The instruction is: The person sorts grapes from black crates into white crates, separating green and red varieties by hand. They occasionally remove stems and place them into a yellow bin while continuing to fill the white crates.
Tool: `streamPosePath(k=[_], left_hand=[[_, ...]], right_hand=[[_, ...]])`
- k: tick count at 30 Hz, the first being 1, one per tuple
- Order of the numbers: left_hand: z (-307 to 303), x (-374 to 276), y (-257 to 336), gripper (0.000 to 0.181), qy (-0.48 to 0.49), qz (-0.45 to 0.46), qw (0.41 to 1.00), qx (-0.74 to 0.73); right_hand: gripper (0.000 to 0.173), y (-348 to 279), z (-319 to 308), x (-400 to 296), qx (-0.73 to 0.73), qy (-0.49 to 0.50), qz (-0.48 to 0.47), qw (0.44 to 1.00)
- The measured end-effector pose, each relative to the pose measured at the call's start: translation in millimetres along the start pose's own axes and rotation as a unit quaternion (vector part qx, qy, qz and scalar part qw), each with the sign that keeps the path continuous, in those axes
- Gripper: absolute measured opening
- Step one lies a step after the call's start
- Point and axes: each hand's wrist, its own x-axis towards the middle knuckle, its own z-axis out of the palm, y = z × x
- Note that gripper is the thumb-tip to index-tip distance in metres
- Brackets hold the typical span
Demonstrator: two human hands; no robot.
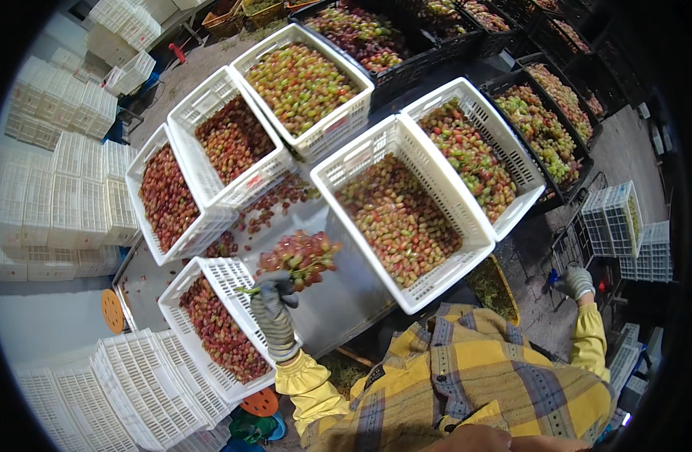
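My left hand [273, 319], in a striped grey work glove, grips the green stem of a bunch of reddish grapes [301, 257]. The bunch hangs above a metal table [337, 308]. Just left of that hand stands a white plastic crate [233, 288] holding red grapes. Well off to the right and away from the table is my right hand [576, 282], also gloved. Its fingers are curled around a small blue-handled tool [552, 276], whose kind is too small to tell.
Loose grapes [267, 212] lie on the table between white crates of grapes [354, 198]. Black crates [555, 110] with grape bunches stand beyond. Stacked white crates [148, 384] rise at the left. A yellow-rimmed bin [507, 288] with stems sits below the table edge.
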Motion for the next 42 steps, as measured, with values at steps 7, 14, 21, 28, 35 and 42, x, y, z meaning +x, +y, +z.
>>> streamPosePath(k=[7, 14, 21, 28, 35, 42], left_hand=[[159, 19, -34, 0.039, -0.149, -0.199, 0.968, 0.039], [289, -18, -150, 0.035, 0.013, -0.353, 0.933, -0.064], [333, -37, -144, 0.029, -0.024, -0.316, 0.924, 0.212], [308, -21, -85, 0.031, 0.035, -0.334, 0.941, 0.046], [348, 2, -200, 0.033, 0.010, -0.300, 0.945, 0.128], [331, -26, -249, 0.034, -0.119, -0.247, 0.917, 0.289]], right_hand=[[0.048, -150, -131, 160, 0.501, 0.172, -0.205, 0.823], [0.030, -194, -86, 319, 0.363, 0.196, -0.235, 0.880], [0.025, -118, -128, 311, 0.332, 0.259, -0.299, 0.856], [0.031, -76, -225, 218, 0.657, -0.061, -0.372, 0.652], [0.029, -138, -113, 316, 0.409, 0.150, -0.394, 0.809], [0.021, -141, -159, 301, 0.431, 0.178, -0.413, 0.782]])
